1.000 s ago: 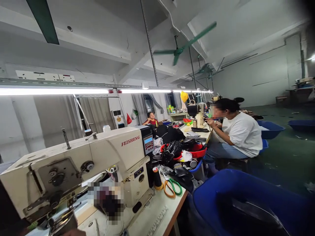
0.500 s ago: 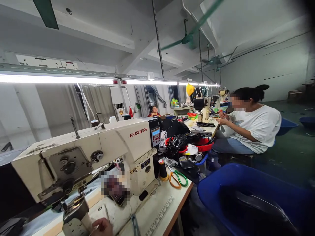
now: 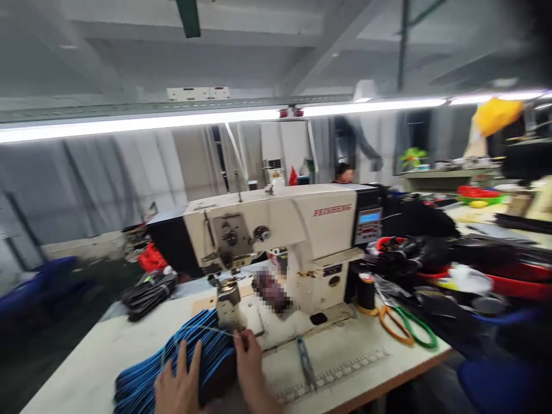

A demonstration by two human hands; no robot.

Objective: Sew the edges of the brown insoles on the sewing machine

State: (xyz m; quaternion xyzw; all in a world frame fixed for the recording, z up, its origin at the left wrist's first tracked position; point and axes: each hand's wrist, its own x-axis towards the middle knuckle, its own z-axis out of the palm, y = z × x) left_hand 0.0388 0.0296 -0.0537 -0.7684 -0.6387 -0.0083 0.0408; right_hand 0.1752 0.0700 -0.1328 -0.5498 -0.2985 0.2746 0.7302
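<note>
A stack of dark pieces with bright blue edges point(image 3: 142, 371) lies on the table in front of the sewing machine point(image 3: 276, 218). My left hand point(image 3: 179, 376) rests on the stack with its fingers spread. A thin pale string point(image 3: 215, 330) runs across the top of the bundle. At the stack's right end, close to the machine's post point(image 3: 228, 305), my right hand point(image 3: 250, 362) pinches the string between thumb and fingers. Motion blur softens the fingertips.
Thread snips point(image 3: 305, 362) lie beside a ruler point(image 3: 340, 374). Right of the machine are a black thread cone point(image 3: 365, 293) and scissors with orange and green handles point(image 3: 407, 326). A dark bundle point(image 3: 150, 293) sits at left. A person point(image 3: 344, 173) is behind the machine.
The view has swung left and down, bringing the blue-edged stack and my left hand into sight. The co-worker in white at the right has left the frame.
</note>
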